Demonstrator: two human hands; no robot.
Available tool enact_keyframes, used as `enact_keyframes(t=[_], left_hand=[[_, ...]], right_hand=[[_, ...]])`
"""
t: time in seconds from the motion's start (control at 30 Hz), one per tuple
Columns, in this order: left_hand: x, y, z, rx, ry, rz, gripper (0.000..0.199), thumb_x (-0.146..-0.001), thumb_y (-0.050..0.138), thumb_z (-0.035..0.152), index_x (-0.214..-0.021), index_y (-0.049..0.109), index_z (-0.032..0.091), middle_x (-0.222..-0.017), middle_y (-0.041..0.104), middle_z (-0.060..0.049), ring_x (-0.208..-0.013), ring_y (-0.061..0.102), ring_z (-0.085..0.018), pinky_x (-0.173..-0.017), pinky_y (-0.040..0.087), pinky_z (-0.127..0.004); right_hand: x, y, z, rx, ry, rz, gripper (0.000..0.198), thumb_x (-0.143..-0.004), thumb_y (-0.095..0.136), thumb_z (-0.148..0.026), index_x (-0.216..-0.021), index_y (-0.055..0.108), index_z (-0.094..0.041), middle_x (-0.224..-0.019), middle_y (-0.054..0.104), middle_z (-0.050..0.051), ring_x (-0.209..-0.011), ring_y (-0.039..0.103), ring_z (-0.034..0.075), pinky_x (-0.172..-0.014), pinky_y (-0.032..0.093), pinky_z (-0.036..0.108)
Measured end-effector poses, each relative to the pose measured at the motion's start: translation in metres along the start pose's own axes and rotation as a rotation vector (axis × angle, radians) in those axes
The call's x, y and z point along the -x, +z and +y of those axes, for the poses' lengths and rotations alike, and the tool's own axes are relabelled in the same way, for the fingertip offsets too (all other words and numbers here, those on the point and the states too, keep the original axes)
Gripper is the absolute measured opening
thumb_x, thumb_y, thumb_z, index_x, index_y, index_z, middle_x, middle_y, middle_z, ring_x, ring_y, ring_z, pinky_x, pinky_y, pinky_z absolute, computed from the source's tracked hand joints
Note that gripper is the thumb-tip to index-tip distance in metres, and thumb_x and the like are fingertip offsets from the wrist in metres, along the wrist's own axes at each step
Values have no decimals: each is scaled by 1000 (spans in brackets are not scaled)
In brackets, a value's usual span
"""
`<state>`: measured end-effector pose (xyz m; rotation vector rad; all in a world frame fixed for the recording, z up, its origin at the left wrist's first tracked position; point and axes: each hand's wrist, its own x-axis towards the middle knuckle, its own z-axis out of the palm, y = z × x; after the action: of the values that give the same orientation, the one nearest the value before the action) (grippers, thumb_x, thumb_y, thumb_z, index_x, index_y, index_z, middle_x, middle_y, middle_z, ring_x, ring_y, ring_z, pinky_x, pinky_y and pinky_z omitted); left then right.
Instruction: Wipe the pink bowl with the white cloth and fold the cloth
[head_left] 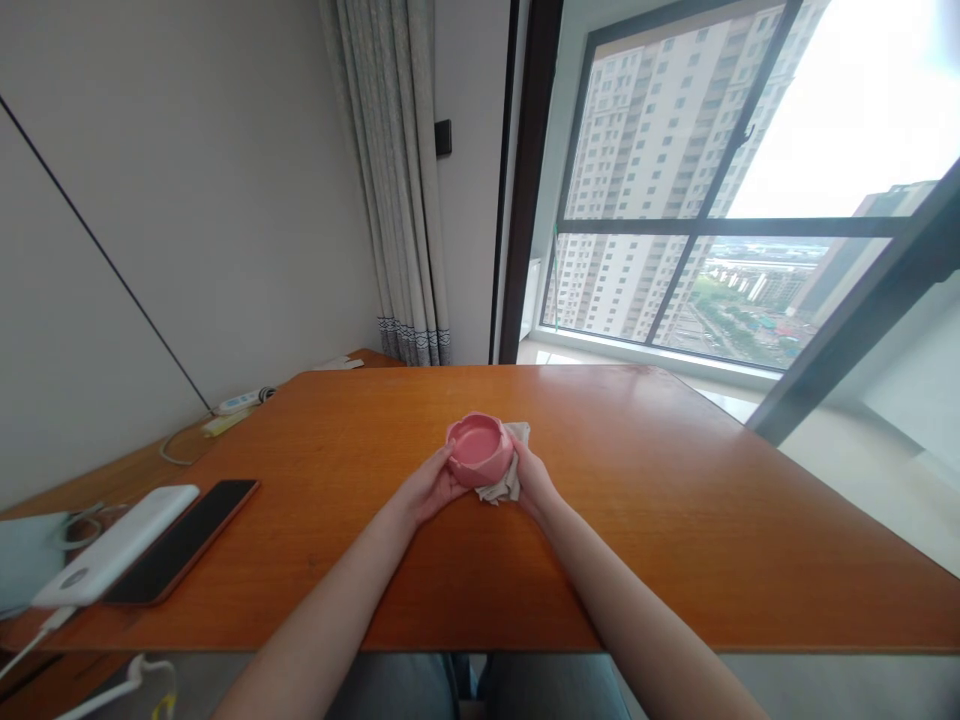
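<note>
A pink bowl point(480, 450) with a wavy, petal-like rim is held between my two hands over the middle of the table. My left hand point(436, 484) grips its left side, thumb near the rim and fingers beneath. On the other side, my right hand point(534, 478) presses a crumpled pale cloth point(510, 486) against the bowl's wall. The cloth shows to the right of the bowl and below it. The bowl's opening faces up toward me, and its inside looks bare. The fingertips of my right hand are partly hidden behind the cloth and bowl.
On the wooden table point(360, 420), a dark phone point(184, 540) lies at the left beside a white power bank point(120, 545) with a cable plugged in. A power strip point(240, 402) sits by the wall. A curtain point(397, 180) and a window stand beyond the far edge.
</note>
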<state>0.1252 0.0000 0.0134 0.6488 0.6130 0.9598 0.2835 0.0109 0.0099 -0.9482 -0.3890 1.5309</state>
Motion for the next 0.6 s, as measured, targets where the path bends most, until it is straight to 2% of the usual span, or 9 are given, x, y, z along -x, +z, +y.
enact_keyframes(t=[0.1, 0.23, 0.3, 0.4, 0.47, 0.57, 0.6], left_hand=[[-5, -4, -1, 30, 146, 106, 37, -82, 60, 30, -114, 54, 11, -109, 65, -14, -96, 64, -20, -89, 51, -34], [-9, -7, 2, 71, 296, 231, 26, -80, 62, 23, -103, 55, 14, -98, 68, -9, -88, 66, -17, -84, 54, -31], [-9, -7, 5, 104, 347, 243, 22, -78, 64, 21, -98, 56, 16, -93, 68, -6, -84, 66, -15, -82, 54, -29], [-8, -5, 6, 125, 385, 241, 18, -77, 64, 18, -93, 56, 17, -86, 68, -3, -77, 65, -12, -80, 54, -26], [-8, -3, 4, 111, 361, 217, 18, -77, 65, 19, -93, 56, 17, -86, 67, -2, -76, 64, -11, -79, 54, -26], [-7, -2, 0, 36, 292, 165, 27, -75, 67, 22, -100, 57, 17, -93, 67, -4, -79, 64, -11, -79, 53, -25], [-7, -1, -2, 0, 275, 152, 31, -74, 69, 24, -102, 57, 17, -96, 67, -4, -80, 64, -11, -78, 53, -24]], right_hand=[[6, 4, -1, 2, 80, -8, 22, -85, 46, -23, -87, 66, -13, -89, 72, 9, -90, 67, 21, -78, 54, 28], [13, 7, 2, 35, 135, -158, 23, -83, 45, -17, -94, 64, -11, -94, 71, 11, -95, 65, 22, -85, 52, 32], [14, 5, 5, 155, 136, -246, 23, -82, 46, -17, -96, 64, -12, -95, 71, 11, -96, 65, 22, -88, 51, 33], [11, -3, 6, 474, 123, -336, 25, -83, 48, -27, -96, 64, -13, -93, 70, 11, -96, 64, 24, -90, 49, 39], [6, -9, 3, 701, 1, -303, 31, -82, 49, -38, -96, 64, -13, -96, 69, 12, -101, 61, 27, -94, 44, 43], [-2, -16, -5, 974, -425, -92, 44, -79, 53, -44, -110, 58, -14, -119, 58, 14, -116, 50, 28, -104, 32, 44], [-3, -17, -7, 1010, -549, -39, 48, -79, 52, -45, -116, 55, -15, -124, 54, 13, -117, 48, 27, -104, 32, 42]])
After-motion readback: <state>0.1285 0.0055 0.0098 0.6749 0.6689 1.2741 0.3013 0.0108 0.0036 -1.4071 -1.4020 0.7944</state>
